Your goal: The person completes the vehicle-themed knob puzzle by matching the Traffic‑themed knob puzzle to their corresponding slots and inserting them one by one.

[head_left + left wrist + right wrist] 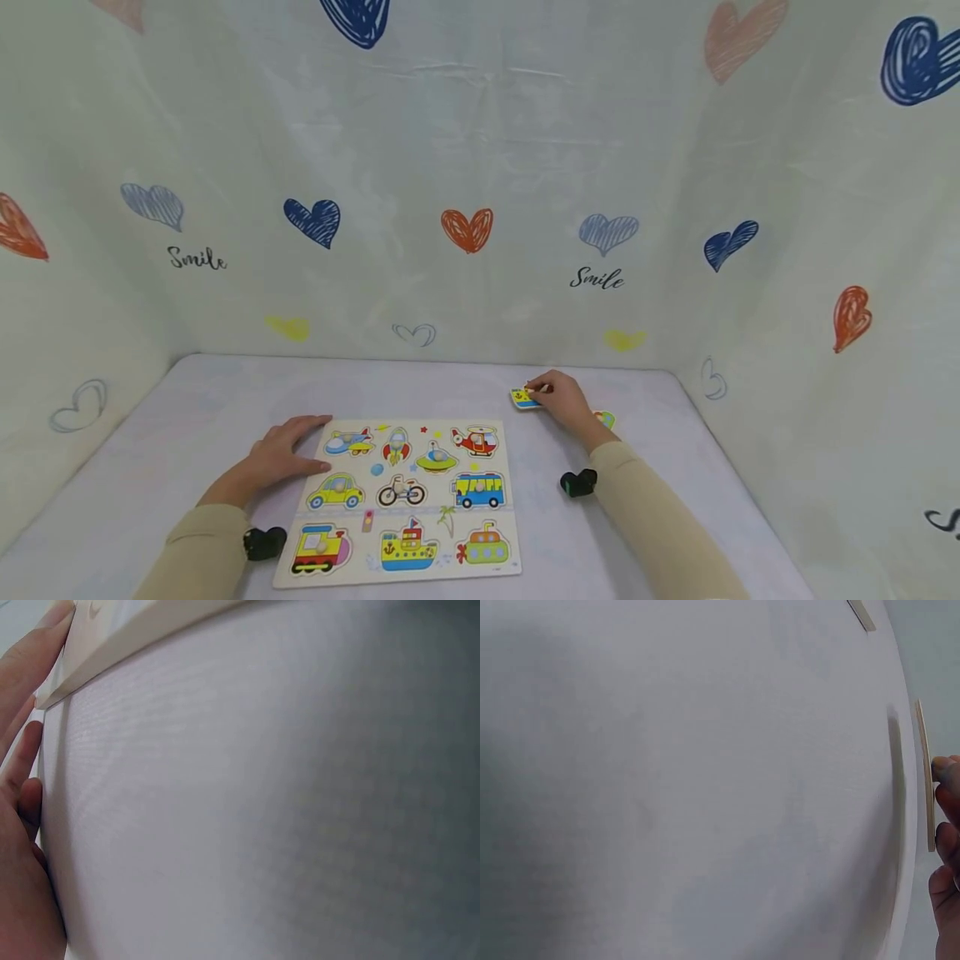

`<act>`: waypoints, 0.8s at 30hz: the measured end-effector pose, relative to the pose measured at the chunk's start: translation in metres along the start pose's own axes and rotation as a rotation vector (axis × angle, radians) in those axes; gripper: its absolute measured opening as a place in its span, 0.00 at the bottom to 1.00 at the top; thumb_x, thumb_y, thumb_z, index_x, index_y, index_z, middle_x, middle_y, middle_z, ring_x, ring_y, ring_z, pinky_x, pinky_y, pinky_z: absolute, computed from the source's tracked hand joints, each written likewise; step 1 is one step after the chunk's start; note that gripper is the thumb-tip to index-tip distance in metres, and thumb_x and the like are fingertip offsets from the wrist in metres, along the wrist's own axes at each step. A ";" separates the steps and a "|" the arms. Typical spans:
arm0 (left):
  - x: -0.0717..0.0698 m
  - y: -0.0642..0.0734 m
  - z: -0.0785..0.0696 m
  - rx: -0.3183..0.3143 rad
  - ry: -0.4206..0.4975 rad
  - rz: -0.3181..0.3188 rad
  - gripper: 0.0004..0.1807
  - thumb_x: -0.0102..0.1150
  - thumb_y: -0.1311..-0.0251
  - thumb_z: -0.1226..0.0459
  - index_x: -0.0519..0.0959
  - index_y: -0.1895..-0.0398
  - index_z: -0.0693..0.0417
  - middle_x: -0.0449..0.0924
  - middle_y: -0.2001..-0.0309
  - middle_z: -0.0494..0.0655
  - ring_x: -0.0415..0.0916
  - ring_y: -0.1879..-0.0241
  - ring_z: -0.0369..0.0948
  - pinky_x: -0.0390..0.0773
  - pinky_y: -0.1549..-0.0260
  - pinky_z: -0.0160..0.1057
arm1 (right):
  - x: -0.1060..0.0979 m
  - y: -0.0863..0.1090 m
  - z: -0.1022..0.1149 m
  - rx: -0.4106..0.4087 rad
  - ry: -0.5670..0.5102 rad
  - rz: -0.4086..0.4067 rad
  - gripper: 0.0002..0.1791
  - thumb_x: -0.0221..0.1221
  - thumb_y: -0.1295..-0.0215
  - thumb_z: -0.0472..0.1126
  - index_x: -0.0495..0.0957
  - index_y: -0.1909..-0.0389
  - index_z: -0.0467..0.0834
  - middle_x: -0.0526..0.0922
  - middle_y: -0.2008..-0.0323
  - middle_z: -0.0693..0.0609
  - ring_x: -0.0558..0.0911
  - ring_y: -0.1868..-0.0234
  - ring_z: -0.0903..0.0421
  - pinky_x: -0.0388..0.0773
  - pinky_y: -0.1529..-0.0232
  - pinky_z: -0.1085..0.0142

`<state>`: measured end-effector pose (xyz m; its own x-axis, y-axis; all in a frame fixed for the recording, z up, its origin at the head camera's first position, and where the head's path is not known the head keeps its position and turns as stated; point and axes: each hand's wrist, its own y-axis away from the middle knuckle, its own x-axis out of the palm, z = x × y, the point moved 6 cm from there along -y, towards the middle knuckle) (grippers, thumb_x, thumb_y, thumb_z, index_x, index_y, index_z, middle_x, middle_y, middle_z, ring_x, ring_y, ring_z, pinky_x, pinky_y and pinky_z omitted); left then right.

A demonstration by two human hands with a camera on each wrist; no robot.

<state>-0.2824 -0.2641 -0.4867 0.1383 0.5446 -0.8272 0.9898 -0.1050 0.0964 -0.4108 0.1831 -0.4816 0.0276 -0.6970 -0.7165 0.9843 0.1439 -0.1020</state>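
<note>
My right hand pinches a boat puzzle piece, yellow and blue with an anchor, at the far right of the table. In the right wrist view the thin edge of the boat piece shows above its shadow, with fingertips on one face. My left hand lies at the left edge of a wooden puzzle board, fingers extended and thumb over the edge. The board carries vehicle pictures, several with knobs. In the left wrist view, fingers of the left hand lie along the board's side.
Partly hidden behind the right wrist lies a green and yellow puzzle piece. The white table ends at a heart-patterned curtain at the back and sides. Black wrist cameras sit on the left wrist and right wrist.
</note>
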 end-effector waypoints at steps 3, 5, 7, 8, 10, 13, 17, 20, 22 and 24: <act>-0.001 0.001 -0.001 0.001 -0.005 -0.003 0.49 0.74 0.54 0.48 0.64 0.31 0.57 0.56 0.32 0.69 0.51 0.36 0.68 0.51 0.45 0.72 | 0.003 0.004 0.004 -0.003 0.011 0.020 0.06 0.65 0.38 0.37 0.86 0.60 0.46 0.81 0.60 0.54 0.74 0.64 0.55 0.74 0.63 0.63; -0.001 0.000 -0.001 0.003 -0.006 -0.005 0.49 0.74 0.54 0.48 0.64 0.31 0.58 0.56 0.32 0.69 0.51 0.36 0.68 0.51 0.45 0.72 | 0.005 0.006 0.007 -0.019 0.008 0.028 0.06 0.65 0.38 0.36 0.86 0.61 0.46 0.81 0.60 0.54 0.75 0.64 0.55 0.74 0.63 0.63; -0.001 0.001 -0.001 0.003 -0.006 -0.006 0.49 0.74 0.54 0.48 0.64 0.31 0.58 0.56 0.32 0.69 0.51 0.37 0.68 0.51 0.46 0.72 | 0.006 0.010 0.010 -0.027 0.006 0.036 0.06 0.66 0.38 0.36 0.86 0.61 0.47 0.81 0.61 0.55 0.75 0.64 0.56 0.74 0.63 0.63; -0.001 0.001 -0.001 0.004 -0.002 -0.007 0.49 0.74 0.54 0.48 0.64 0.31 0.58 0.56 0.32 0.69 0.51 0.37 0.68 0.51 0.46 0.73 | 0.007 0.012 0.012 -0.030 0.004 0.042 0.06 0.66 0.38 0.37 0.86 0.61 0.47 0.81 0.61 0.55 0.75 0.64 0.56 0.74 0.64 0.63; 0.000 0.001 0.000 0.005 -0.001 -0.005 0.49 0.74 0.55 0.48 0.64 0.31 0.58 0.57 0.32 0.69 0.52 0.37 0.68 0.51 0.46 0.72 | 0.009 0.017 0.016 -0.032 0.000 0.054 0.06 0.66 0.39 0.37 0.87 0.61 0.46 0.81 0.62 0.55 0.74 0.65 0.55 0.73 0.65 0.63; 0.002 0.002 0.002 0.004 0.004 -0.003 0.49 0.74 0.55 0.47 0.65 0.31 0.57 0.57 0.32 0.69 0.52 0.37 0.68 0.52 0.46 0.72 | 0.012 0.024 0.021 -0.035 0.004 0.068 0.06 0.67 0.39 0.37 0.87 0.62 0.46 0.80 0.65 0.56 0.73 0.66 0.55 0.72 0.66 0.63; 0.004 0.001 0.004 0.007 0.007 -0.005 0.49 0.74 0.55 0.46 0.64 0.31 0.57 0.57 0.32 0.69 0.52 0.37 0.68 0.52 0.46 0.71 | 0.015 0.030 0.026 -0.047 -0.007 0.074 0.05 0.67 0.39 0.37 0.87 0.62 0.46 0.80 0.67 0.56 0.73 0.67 0.54 0.71 0.67 0.63; 0.004 -0.001 0.004 0.005 0.014 -0.010 0.49 0.74 0.56 0.47 0.64 0.31 0.57 0.57 0.32 0.69 0.51 0.37 0.68 0.51 0.46 0.71 | 0.018 0.032 0.031 -0.069 -0.026 0.085 0.05 0.67 0.39 0.38 0.88 0.62 0.47 0.80 0.67 0.57 0.73 0.67 0.54 0.71 0.68 0.63; 0.003 -0.001 0.005 0.002 0.014 -0.012 0.50 0.74 0.56 0.47 0.64 0.31 0.57 0.56 0.32 0.69 0.51 0.37 0.68 0.51 0.46 0.71 | 0.021 0.034 0.035 -0.094 -0.027 0.097 0.05 0.67 0.39 0.38 0.88 0.62 0.47 0.79 0.68 0.57 0.72 0.68 0.55 0.71 0.69 0.64; 0.002 -0.002 0.005 -0.001 0.015 -0.013 0.50 0.74 0.56 0.47 0.64 0.31 0.57 0.56 0.32 0.69 0.51 0.37 0.68 0.50 0.45 0.71 | 0.023 0.036 0.041 -0.126 -0.021 0.107 0.05 0.67 0.40 0.38 0.88 0.63 0.47 0.79 0.69 0.58 0.72 0.69 0.55 0.70 0.71 0.65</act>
<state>-0.2841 -0.2666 -0.4916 0.1263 0.5582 -0.8200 0.9915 -0.0975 0.0863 -0.3673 0.1435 -0.4735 0.1357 -0.6873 -0.7135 0.9460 0.3039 -0.1128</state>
